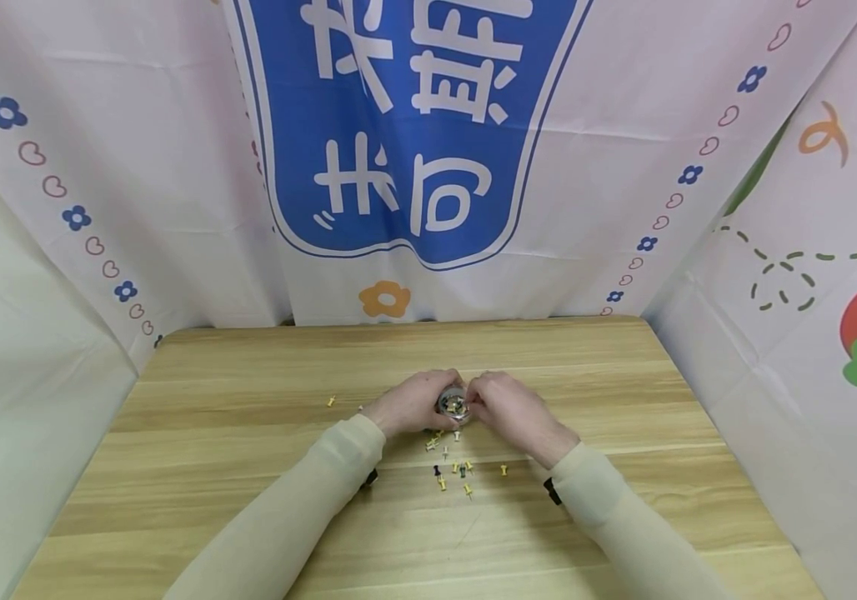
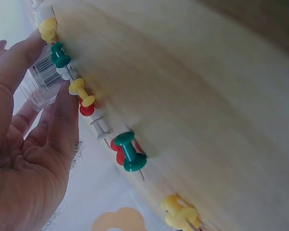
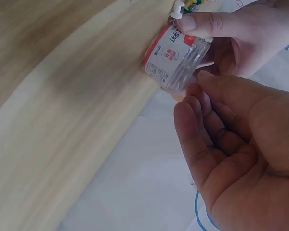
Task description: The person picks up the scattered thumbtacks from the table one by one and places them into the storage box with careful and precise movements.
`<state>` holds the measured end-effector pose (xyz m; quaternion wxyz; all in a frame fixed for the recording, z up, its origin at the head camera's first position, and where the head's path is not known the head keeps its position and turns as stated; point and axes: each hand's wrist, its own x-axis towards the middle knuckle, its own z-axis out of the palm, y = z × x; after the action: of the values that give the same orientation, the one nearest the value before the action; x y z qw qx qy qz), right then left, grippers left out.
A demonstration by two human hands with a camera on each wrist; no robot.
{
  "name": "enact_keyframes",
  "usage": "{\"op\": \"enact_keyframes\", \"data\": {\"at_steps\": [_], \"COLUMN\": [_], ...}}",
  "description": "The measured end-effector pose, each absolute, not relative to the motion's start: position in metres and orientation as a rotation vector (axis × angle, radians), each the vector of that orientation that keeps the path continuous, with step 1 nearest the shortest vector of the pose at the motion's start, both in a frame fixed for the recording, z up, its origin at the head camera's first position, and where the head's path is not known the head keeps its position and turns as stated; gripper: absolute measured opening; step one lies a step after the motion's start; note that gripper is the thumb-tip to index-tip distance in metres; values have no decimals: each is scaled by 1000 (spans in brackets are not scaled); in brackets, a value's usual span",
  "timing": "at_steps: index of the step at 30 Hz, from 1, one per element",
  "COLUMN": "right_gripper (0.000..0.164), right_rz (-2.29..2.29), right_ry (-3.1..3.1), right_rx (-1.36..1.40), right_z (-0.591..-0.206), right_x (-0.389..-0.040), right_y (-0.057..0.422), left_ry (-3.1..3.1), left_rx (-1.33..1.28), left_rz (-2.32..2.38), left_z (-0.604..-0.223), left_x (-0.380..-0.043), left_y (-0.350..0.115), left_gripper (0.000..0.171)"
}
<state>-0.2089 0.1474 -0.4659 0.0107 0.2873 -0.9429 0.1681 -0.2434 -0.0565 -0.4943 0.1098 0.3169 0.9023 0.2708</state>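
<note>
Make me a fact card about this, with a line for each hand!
Left hand: holds the jar
Right hand: close to the jar's mouth; can't tell if it holds anything
Jar: clear, with a label and pins inside
Loose pins: yellow, white, green, red, one dark; scattered on the table

one jar (image 3: 168,57) between the fingers of two hands (image 1: 415,405) (image 1: 513,410); one yellow pin (image 1: 331,401) left of them, one dark pin (image 1: 437,471) nearside; other pins (image 2: 130,152) too clustered to count.

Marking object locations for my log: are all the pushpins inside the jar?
No: several yellow pushpins lie outside the jar on the wooden table.
</note>
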Motion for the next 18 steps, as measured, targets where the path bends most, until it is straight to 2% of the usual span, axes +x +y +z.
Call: {"op": "enact_keyframes", "data": {"at_steps": [8, 18], "right_gripper": [6, 19], "right_rz": [359, 223], "right_ry": [-2945, -3054], "right_rx": [974, 1028], "right_z": [-462, -460], "right_x": [-200, -183], "right_y": [157, 167], "left_ry": [2656, 2666], "left_rx": [923, 901], "left_rz": [792, 767], "left_z": [-495, -493], "left_x": [-244, -243], "left_y": [-57, -55], "left_gripper": [55, 58]}}
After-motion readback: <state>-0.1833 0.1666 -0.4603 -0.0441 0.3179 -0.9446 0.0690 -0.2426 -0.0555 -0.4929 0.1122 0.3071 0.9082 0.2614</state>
